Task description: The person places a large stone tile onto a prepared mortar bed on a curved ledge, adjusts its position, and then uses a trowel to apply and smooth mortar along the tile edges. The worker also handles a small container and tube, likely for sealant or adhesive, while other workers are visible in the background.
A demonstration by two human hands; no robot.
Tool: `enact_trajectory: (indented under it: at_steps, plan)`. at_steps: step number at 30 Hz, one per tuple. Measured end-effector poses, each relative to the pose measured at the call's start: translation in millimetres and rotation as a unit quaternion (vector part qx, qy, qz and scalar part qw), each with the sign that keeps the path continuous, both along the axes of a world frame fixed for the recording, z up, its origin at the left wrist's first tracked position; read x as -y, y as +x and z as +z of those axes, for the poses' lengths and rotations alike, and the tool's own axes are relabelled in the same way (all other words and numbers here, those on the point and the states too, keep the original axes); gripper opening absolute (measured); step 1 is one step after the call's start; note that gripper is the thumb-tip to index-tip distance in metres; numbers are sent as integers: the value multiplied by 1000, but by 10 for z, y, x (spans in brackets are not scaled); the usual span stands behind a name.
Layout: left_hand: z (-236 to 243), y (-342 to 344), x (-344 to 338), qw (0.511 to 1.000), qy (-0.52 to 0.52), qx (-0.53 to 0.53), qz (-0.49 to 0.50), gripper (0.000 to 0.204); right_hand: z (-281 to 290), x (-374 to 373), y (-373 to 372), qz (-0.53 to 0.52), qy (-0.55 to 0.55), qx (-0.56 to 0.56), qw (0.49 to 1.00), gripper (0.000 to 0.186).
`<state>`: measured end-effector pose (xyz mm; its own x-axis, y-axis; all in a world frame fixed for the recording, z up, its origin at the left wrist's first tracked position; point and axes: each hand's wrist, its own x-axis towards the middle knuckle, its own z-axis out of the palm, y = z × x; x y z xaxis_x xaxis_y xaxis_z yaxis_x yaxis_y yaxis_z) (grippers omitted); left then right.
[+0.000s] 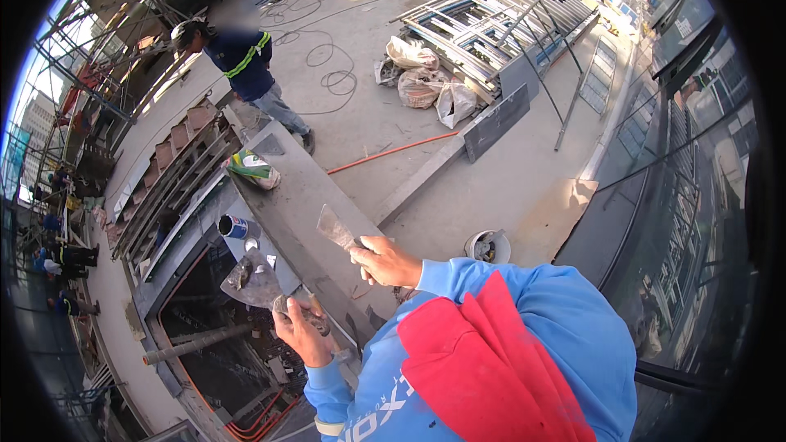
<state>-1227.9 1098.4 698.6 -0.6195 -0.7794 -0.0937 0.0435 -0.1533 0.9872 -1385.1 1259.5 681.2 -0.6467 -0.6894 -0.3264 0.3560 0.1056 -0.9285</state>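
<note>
My right hand point(386, 262) is closed around the handle of a putty knife point(334, 227), its worn blade angled up and away to the left. Lower and to the left, my left hand point(301, 332) grips a broad, flat scraper point(260, 288). A lump of grey paste point(241, 272) sits on that wide blade. Just beyond the scraper, a blue-and-white can point(232, 227) stands on the grey ledge point(307, 188). The two blades are apart from each other.
Left of the ledge is a deep opening point(205, 307) with a pipe. A bucket point(488, 246) stands at right, near glass panels. Farther off are a green-and-white sack point(252, 169), filled bags point(422, 86), stacked metal frames point(491, 33), loose cable and a person point(241, 65).
</note>
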Motion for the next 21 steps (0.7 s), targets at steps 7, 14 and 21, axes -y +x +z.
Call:
enact_trajectory:
  at_steps: [7,14,21]
  plan:
    - [2,-563,60,998,-40,-22,41,21,704,233,-210,158,-85,-22,984,32]
    - [172,-504,51,980,-143,18,140,15,707,671,-81,231,-106,24,967,35]
    - [387,-28,141,948,-258,40,181,11,858,1090,126,285,-110,9,952,32]
